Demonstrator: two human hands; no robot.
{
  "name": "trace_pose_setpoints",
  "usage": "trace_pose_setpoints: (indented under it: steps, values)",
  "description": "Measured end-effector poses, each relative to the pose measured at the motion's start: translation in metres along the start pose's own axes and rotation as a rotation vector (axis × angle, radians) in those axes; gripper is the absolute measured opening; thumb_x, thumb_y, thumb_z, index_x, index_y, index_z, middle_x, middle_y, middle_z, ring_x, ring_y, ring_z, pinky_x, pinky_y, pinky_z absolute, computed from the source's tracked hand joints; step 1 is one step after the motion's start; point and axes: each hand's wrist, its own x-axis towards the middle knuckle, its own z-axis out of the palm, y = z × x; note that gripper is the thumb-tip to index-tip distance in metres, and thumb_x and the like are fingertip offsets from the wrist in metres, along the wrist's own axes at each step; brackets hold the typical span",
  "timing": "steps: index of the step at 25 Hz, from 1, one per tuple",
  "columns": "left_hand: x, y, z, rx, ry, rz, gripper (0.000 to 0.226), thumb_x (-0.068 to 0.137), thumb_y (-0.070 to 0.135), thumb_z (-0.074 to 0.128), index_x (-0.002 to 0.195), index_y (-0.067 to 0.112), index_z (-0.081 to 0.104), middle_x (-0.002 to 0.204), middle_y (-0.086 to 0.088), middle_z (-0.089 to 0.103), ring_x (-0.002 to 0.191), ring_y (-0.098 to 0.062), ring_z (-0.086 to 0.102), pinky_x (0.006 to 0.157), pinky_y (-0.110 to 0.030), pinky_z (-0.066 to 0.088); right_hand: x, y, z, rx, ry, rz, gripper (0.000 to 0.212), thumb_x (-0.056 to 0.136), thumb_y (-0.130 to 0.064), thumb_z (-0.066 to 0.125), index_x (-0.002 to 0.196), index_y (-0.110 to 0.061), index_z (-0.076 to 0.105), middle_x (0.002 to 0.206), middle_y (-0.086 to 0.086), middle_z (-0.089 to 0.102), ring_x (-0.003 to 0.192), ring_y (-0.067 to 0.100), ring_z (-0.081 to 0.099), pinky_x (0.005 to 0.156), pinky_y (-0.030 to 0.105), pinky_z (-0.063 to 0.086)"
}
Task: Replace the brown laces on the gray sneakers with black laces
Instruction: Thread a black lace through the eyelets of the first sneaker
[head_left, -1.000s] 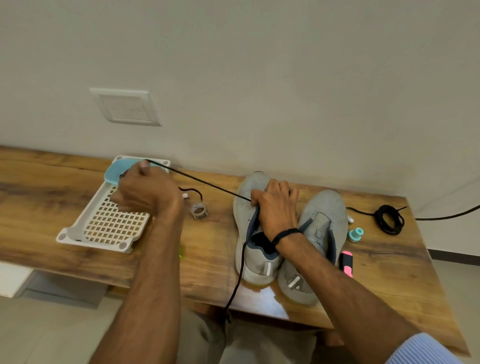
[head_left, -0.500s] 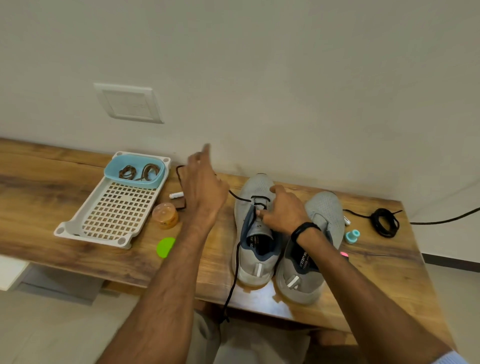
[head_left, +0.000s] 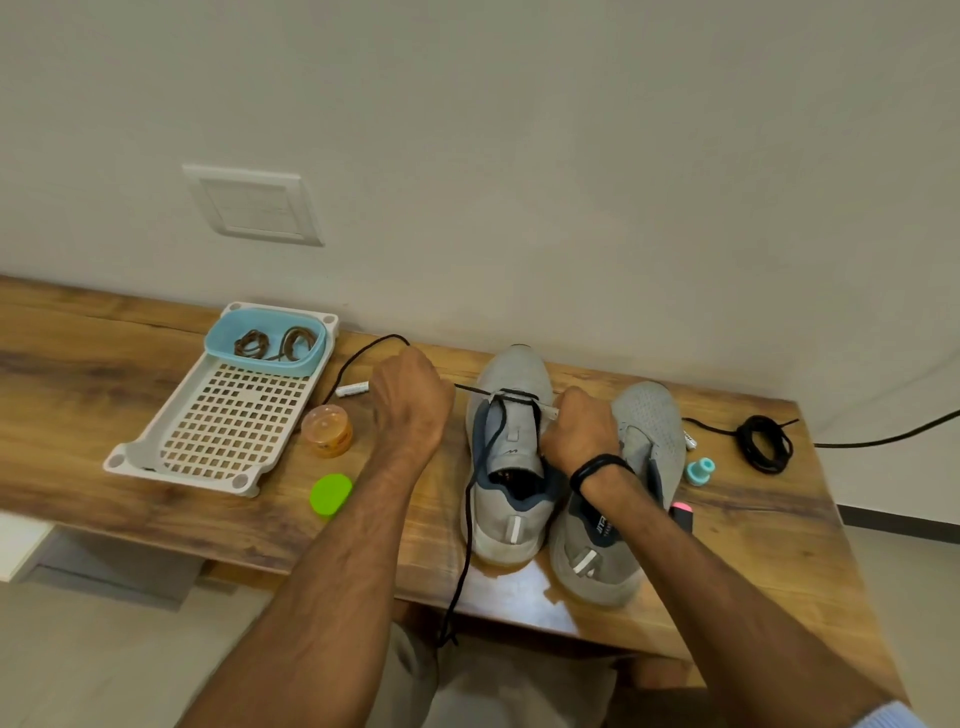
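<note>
The left hand (head_left: 410, 402) is closed around the thin black lace (head_left: 467, 519), which runs taut from the front eyelets of the left gray mesh sneaker (head_left: 519, 374); past the fist the lace loops back to its white tip on the brown wooden table (head_left: 78, 374), and its other part hangs over the near table edge. The right hand (head_left: 579, 434), fingers curled, grips the right eyelet edge of this sneaker, just beside the right gray mesh sneaker (head_left: 652, 421); the coiled brown laces (head_left: 275, 343) lie in the light blue plastic bowl (head_left: 270, 366) on the white perforated plastic tray (head_left: 208, 441); a second coiled black lace (head_left: 763, 444) lies well apart at the right.
</note>
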Motion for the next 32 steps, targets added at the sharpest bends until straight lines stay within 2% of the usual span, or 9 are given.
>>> trace_pose_setpoints:
  steps: [3, 6, 10, 17, 20, 23, 27, 29, 32]
  values:
    - [0.000, -0.005, 0.000, -0.002, -0.033, -0.004, 0.021, 0.081, 0.006, 0.055, 0.090, 0.002, 0.074, 0.092, -0.018, 0.071, 0.090, -0.034, 0.066, 0.074, -0.039, 0.054, 0.000, 0.000, 0.000, -0.009, 0.006, -0.017, 0.028, 0.093, -0.008, 0.055, 0.120, -0.003, 0.054, 0.118, 0.017, 0.063, 0.110, 0.033, 0.058, 0.084, 0.033, 0.046]
    - [-0.006, 0.002, 0.000, -0.010, -0.171, 0.039, 0.032, 0.082, 0.005, 0.060, 0.113, 0.004, 0.069, 0.117, -0.016, 0.067, 0.110, -0.032, 0.061, 0.087, -0.037, 0.050, -0.004, -0.001, 0.002, 0.003, 0.036, -0.061, 0.033, 0.094, -0.010, 0.054, 0.126, -0.004, 0.050, 0.121, 0.019, 0.059, 0.111, 0.033, 0.056, 0.087, 0.034, 0.045]
    - [-0.008, 0.019, -0.001, -0.187, -0.301, 0.128, 0.043, 0.086, 0.011, 0.062, 0.129, 0.009, 0.063, 0.132, -0.011, 0.062, 0.122, -0.025, 0.057, 0.101, -0.034, 0.047, -0.009, -0.010, 0.010, -0.156, 0.194, -0.159, 0.039, 0.092, -0.048, 0.053, 0.103, -0.013, 0.066, 0.114, 0.013, 0.054, 0.111, 0.029, 0.045, 0.092, 0.036, 0.038]
    - [-0.012, 0.022, 0.005, -0.309, -0.484, 0.071, 0.031, 0.097, 0.035, 0.059, 0.117, 0.016, 0.072, 0.121, -0.005, 0.069, 0.112, -0.022, 0.062, 0.095, -0.036, 0.052, -0.009, -0.022, 0.021, -0.180, -0.186, -0.100, 0.038, 0.068, -0.047, 0.041, 0.088, -0.021, 0.061, 0.132, 0.017, 0.053, 0.135, 0.038, 0.030, 0.113, 0.051, 0.024]
    - [-0.014, 0.023, 0.005, -0.326, -0.445, 0.046, 0.026, 0.094, 0.032, 0.062, 0.109, 0.015, 0.074, 0.115, -0.003, 0.070, 0.109, -0.020, 0.063, 0.091, -0.032, 0.052, -0.006, -0.023, 0.012, -0.075, -0.188, -0.032, 0.037, 0.074, -0.054, 0.044, 0.077, -0.019, 0.056, 0.111, 0.014, 0.063, 0.119, 0.036, 0.046, 0.105, 0.045, 0.030]
    - [-0.013, 0.023, 0.006, -0.276, -0.335, 0.000, 0.012, 0.087, 0.020, 0.064, 0.085, 0.011, 0.073, 0.094, -0.005, 0.072, 0.091, -0.021, 0.066, 0.075, -0.030, 0.053, -0.005, -0.020, -0.004, -0.028, -0.116, -0.044, 0.039, 0.085, -0.043, 0.060, 0.060, -0.018, 0.041, 0.086, 0.007, 0.057, 0.087, 0.025, 0.049, 0.083, 0.034, 0.036]
    - [-0.013, 0.028, 0.006, -0.199, -0.326, -0.012, 0.024, 0.084, 0.015, 0.059, 0.061, 0.009, 0.055, 0.068, -0.008, 0.058, 0.067, -0.026, 0.056, 0.055, -0.031, 0.042, 0.002, -0.011, -0.015, 0.120, -0.134, -0.037, 0.035, 0.083, -0.032, 0.065, 0.059, -0.016, 0.046, 0.072, 0.004, 0.054, 0.069, 0.021, 0.052, 0.049, 0.027, 0.034]
    - [-0.015, 0.033, 0.004, -0.127, -0.328, 0.019, 0.017, 0.085, 0.012, 0.057, 0.073, 0.000, 0.061, 0.080, -0.017, 0.063, 0.076, -0.033, 0.060, 0.057, -0.031, 0.036, 0.002, -0.010, -0.014, 0.080, -0.143, -0.049, 0.033, 0.082, -0.031, 0.065, 0.059, -0.016, 0.046, 0.074, 0.005, 0.054, 0.071, 0.019, 0.051, 0.053, 0.026, 0.035]
    - [-0.013, 0.037, 0.004, -0.065, -0.315, 0.072, 0.019, 0.087, 0.009, 0.054, 0.095, -0.006, 0.062, 0.103, -0.024, 0.065, 0.096, -0.037, 0.060, 0.066, -0.033, 0.036, -0.003, -0.018, -0.010, -0.090, -0.013, -0.182, 0.025, 0.086, -0.032, 0.058, 0.078, -0.008, 0.057, 0.097, 0.012, 0.050, 0.099, 0.026, 0.048, 0.072, 0.028, 0.033]
